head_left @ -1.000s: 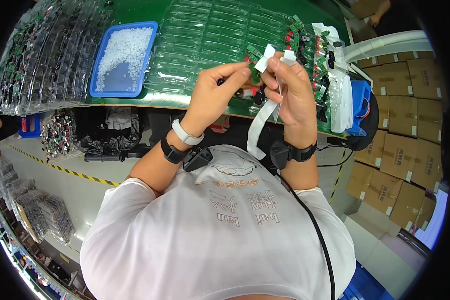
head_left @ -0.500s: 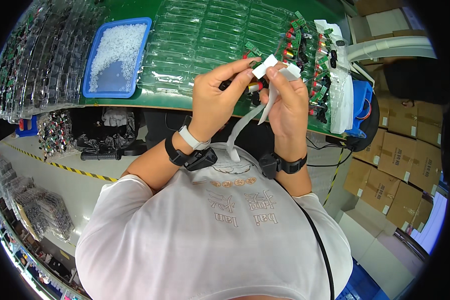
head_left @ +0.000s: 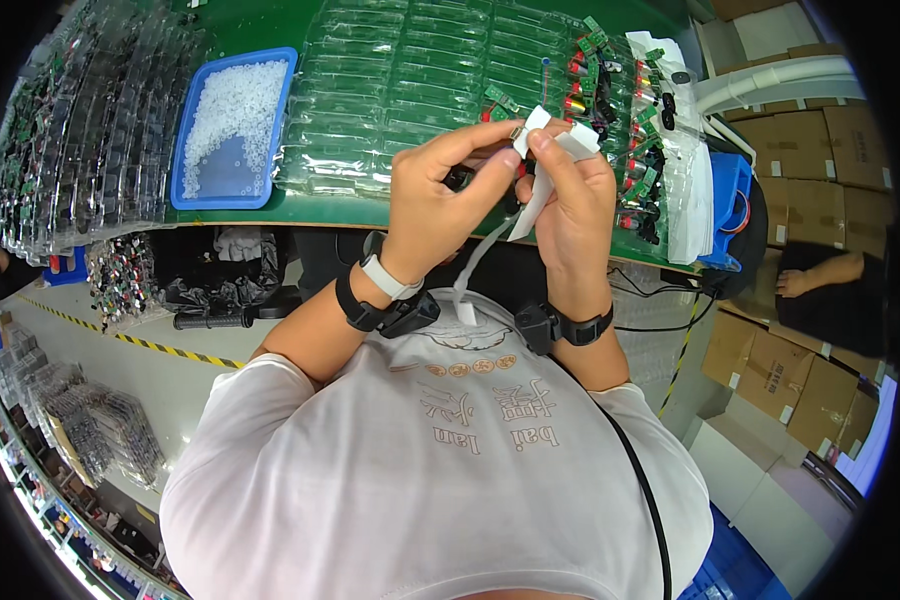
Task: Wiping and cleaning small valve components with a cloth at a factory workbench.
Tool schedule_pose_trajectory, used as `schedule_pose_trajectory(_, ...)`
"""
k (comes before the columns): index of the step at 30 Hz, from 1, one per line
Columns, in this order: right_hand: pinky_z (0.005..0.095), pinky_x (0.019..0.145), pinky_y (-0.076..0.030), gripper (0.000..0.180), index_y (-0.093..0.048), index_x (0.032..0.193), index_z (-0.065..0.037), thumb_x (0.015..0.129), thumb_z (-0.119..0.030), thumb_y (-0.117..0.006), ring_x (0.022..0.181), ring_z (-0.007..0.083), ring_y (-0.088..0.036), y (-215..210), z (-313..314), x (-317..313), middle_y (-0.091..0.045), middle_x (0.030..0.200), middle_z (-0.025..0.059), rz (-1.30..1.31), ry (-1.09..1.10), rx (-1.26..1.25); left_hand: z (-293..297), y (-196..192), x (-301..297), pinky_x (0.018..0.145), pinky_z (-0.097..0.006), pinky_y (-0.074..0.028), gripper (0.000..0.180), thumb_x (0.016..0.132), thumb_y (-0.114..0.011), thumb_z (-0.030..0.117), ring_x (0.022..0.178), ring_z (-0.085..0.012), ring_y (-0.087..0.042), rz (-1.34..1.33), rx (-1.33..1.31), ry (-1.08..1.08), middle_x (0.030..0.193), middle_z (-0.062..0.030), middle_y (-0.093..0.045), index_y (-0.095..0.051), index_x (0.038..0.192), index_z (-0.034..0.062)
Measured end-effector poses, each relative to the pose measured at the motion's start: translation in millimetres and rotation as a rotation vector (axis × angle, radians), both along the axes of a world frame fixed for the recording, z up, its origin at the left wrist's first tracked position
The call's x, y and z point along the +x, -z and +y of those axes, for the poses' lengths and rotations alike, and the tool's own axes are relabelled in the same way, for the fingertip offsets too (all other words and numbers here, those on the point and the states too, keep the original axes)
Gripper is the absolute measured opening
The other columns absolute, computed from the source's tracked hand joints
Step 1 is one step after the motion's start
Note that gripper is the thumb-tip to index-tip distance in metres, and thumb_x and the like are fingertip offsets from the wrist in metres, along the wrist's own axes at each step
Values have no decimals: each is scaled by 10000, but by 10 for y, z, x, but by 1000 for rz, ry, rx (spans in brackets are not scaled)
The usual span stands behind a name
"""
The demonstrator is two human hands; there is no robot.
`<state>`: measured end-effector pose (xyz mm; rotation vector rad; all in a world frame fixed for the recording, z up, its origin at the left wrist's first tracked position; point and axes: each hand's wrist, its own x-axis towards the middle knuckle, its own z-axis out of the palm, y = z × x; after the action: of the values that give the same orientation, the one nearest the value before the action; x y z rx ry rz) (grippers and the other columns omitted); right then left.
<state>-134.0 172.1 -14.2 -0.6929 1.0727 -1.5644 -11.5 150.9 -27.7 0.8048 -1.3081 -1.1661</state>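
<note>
While the thumb and first finger of the right hand (head_left: 578,195) pinch a white strip (head_left: 533,208), the left hand (head_left: 435,190) meets it tip to tip. The left thumb and first finger close on a small part (head_left: 518,132); only a thin, gold-brown edge of it peeks out, so it is hard to tell what it is. A small white piece (head_left: 536,120) sits right between the two hands, at the tips. Both hands seem to be held this close so that the tiny bits stay steady and easy to see. A black piece (head_left: 458,178) shows inside the curl of the left hand, maybe tucked there so it can't swing. The loose tail of the strip hangs down over the white shirt (head_left: 430,470), perhaps because it is too long to hold in one hand.

Past the fingers, clear plastic trays (head_left: 390,110) lie in neat rows on the green desk (head_left: 260,25), likely so each dip is easy to reach. Green circuit boards (head_left: 595,40) lie to the right. To the left, a blue tray (head_left: 220,180) holds white beads (head_left: 235,100); its raised sides probably stop them rolling off.
</note>
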Motion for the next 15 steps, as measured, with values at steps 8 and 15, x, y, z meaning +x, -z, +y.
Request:
schedule_pose_trajectory(8, 225, 514, -400, 97, -606, 910, -64, 887, -158, -599, 682, 88, -543, 46, -34, -14, -614, 861, 30, -144, -32, -3, -47, 107, -130, 648, -226, -520, 185, 820, -659, 18, 708, -121, -667, -58, -96, -133, 817, -90, -695, -679, 1001, -13)
schedule_pose_trajectory(15, 208, 478, -407, 64, -599, 918, -93, 885, -143, -575, 662, 88, -548, 17, -71, -12, -611, 1025, 90, -355, 130, 18, -172, 104, -70, 664, -243, -524, 173, 881, -607, 75, 746, -131, -665, 325, 231, 25, 849, -64, -681, -641, 1022, -19)
